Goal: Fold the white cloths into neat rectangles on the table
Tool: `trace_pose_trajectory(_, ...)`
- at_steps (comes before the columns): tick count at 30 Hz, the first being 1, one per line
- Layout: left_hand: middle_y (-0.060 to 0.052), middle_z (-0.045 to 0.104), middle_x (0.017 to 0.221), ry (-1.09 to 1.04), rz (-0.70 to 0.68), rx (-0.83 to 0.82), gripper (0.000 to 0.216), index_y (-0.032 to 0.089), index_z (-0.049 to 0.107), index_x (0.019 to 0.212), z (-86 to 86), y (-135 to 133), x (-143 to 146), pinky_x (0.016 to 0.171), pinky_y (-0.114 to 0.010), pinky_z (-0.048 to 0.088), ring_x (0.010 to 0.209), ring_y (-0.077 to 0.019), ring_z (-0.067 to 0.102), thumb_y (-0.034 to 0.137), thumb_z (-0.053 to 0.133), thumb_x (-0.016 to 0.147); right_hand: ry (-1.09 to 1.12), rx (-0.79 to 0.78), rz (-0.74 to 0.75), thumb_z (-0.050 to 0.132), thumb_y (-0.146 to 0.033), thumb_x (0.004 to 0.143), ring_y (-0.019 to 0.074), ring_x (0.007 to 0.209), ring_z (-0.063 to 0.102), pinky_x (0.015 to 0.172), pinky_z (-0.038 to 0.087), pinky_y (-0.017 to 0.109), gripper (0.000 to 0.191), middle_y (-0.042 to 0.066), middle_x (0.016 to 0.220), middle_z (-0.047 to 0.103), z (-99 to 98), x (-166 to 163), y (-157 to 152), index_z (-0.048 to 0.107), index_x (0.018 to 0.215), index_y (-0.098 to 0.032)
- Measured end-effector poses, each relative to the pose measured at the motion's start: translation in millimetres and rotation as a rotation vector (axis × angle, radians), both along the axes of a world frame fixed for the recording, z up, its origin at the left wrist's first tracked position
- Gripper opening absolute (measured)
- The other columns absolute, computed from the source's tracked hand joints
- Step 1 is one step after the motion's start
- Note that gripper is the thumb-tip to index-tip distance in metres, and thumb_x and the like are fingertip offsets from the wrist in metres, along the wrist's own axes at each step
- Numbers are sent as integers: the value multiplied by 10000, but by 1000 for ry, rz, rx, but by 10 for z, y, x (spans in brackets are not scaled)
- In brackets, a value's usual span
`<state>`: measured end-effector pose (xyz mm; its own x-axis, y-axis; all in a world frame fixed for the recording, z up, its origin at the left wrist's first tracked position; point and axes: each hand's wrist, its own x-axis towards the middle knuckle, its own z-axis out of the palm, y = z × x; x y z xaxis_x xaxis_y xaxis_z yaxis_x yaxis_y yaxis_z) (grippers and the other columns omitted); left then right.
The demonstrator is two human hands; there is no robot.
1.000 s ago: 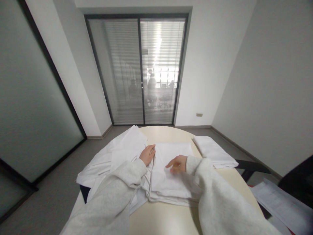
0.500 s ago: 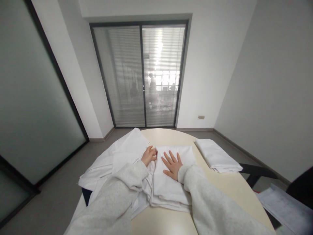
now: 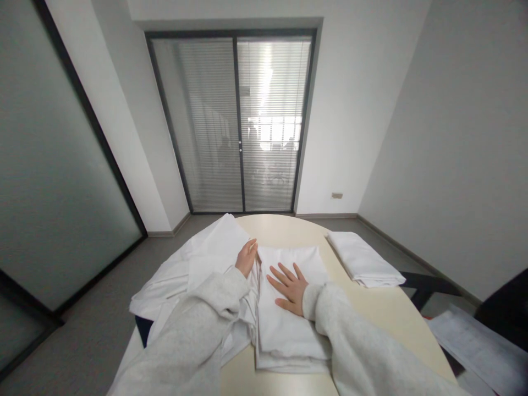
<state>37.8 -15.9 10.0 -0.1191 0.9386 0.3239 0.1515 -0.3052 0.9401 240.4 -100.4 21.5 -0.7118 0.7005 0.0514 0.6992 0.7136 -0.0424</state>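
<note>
A folded white cloth (image 3: 291, 338) lies in layers on the pale table (image 3: 264, 223) in front of me. My right hand (image 3: 290, 289) rests flat on its top with the fingers spread. At the cloth's far left corner is my left hand (image 3: 246, 258), on edge, its fingers stretched out and close together, with no grip on the fabric visible. Its fingertips are beside or touching the cloth's edge; I cannot tell which. Under and beside my left forearm spreads a loose, rumpled heap of white cloth (image 3: 206, 247).
Another folded white cloth (image 3: 365, 258) lies at the table's right edge. Beyond it stand a dark chair (image 3: 505, 308) and something whitish, like a sheet or bag (image 3: 478, 341). A glass door with blinds (image 3: 239, 126) is in the far wall.
The folded cloth has shifted a little toward me, its near edge now lower in view. My right hand moved slightly nearer with it. My left hand's fingers have straightened from a curl at the edge.
</note>
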Motion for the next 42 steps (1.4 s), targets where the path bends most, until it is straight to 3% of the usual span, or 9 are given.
trace_pose_trajectory(10,-102,467,1246,637,148,252,326,159,530,1119,30,-66,-64,1015,-357,312,1182,-196,420,293,478,827,56,-91,18,327,-626,801,310,1335,-9,972,-100,631,677,6,1472,90,38,-11,9,148,1389,-341)
trace_pose_trajectory(16,-53,428,1331,1004,-44,40,438,247,449,1241,-23,-86,-74,1042,-434,209,1237,-201,352,283,463,805,293,-287,45,420,-603,773,281,1277,290,1023,114,580,550,53,1368,389,117,221,300,484,1242,-321)
trace_pose_trajectory(18,-50,392,1361,1054,-54,5,470,258,413,1273,-46,-80,-77,1051,-453,166,1256,-194,323,270,440,804,332,-187,-74,364,-573,810,275,1277,291,1027,173,548,558,78,1372,379,127,336,407,473,1263,-267)
trace_pose_trajectory(21,-57,346,1390,1117,-68,-3,514,269,355,1317,-59,-80,-85,1051,-476,135,1279,-199,281,254,405,805,177,-10,-257,347,-575,812,302,1333,89,1013,55,617,605,22,1442,229,79,454,480,327,1349,-298)
trace_pose_trajectory(28,0,216,1452,1218,-125,10,626,353,249,1361,-8,-127,-79,1027,-542,115,1323,-224,172,152,362,779,15,-148,-281,309,-640,792,299,1338,4,970,49,668,666,-48,1467,93,26,504,459,117,1379,-392)
trace_pose_trajectory(33,15,236,1446,1236,-164,-8,597,363,292,1341,33,-152,-75,1028,-555,91,1314,-205,205,162,352,782,49,-257,-241,416,-653,736,321,1322,132,987,148,620,698,-26,1444,220,151,598,564,246,1358,-387)
trace_pose_trajectory(37,15,269,1433,1229,-163,12,569,368,327,1320,38,-166,-74,1026,-566,81,1307,-201,228,173,367,786,43,-284,-280,489,-542,746,284,1199,405,965,329,423,560,27,1293,489,221,554,701,494,1246,-289)
trace_pose_trajectory(39,6,293,1423,1214,-161,28,550,359,351,1305,40,-172,-73,1021,-577,89,1299,-199,248,171,376,789,39,-238,-376,455,-498,785,254,1009,554,856,412,369,418,59,1075,638,238,475,736,628,1075,-251)
trace_pose_trajectory(42,-13,377,1376,1162,-121,68,447,321,436,1245,69,-195,-67,1030,-564,95,1276,-186,295,189,371,823,57,-20,-484,324,-452,860,241,848,583,771,426,375,435,112,862,663,210,357,706,671,880,-190)
